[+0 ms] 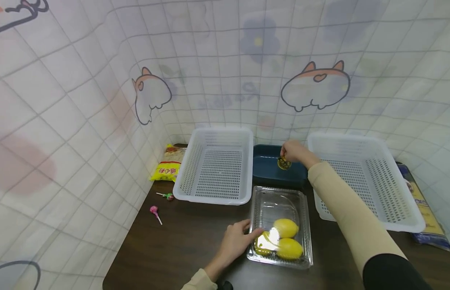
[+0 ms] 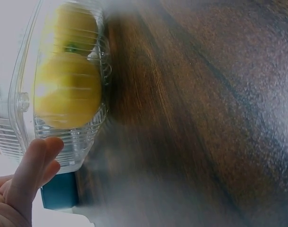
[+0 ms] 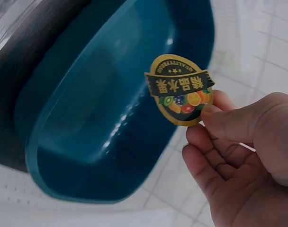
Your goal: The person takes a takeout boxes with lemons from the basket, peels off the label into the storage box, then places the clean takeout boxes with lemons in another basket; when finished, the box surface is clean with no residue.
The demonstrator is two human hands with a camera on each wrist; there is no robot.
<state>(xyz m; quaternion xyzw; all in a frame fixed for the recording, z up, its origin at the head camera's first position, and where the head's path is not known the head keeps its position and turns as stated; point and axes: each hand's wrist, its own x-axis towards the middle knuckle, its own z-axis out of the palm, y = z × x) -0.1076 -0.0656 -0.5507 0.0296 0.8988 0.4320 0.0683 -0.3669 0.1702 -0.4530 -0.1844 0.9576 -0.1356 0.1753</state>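
Note:
My right hand point(image 1: 295, 152) pinches an oval black-and-gold fruit sticker point(image 3: 175, 92) between thumb and forefinger. It holds the sticker above a dark teal basin point(image 1: 262, 171) at the back of the table. The right wrist view shows printed fruit and lettering on the sticker, and the basin's bare inside. Nearer me lies a clear plastic box point(image 1: 277, 197), its lid down, with three yellow lemons point(image 1: 290, 248) in its near half. Against the box's left side rests my left hand point(image 1: 235, 243), fingers fairly straight and thumb over the rim. Its fingers point(image 2: 28, 175) touch the box in the left wrist view.
White perforated baskets stand left point(image 1: 210, 199) and right point(image 1: 402, 225) of the basin. A yellow snack bag point(image 1: 166, 171) leans behind the left basket; two lollipops point(image 1: 154, 210) lie before it. Another package point(image 1: 424, 205) lies at far right. A patterned cloth point(image 1: 225, 60) hangs behind.

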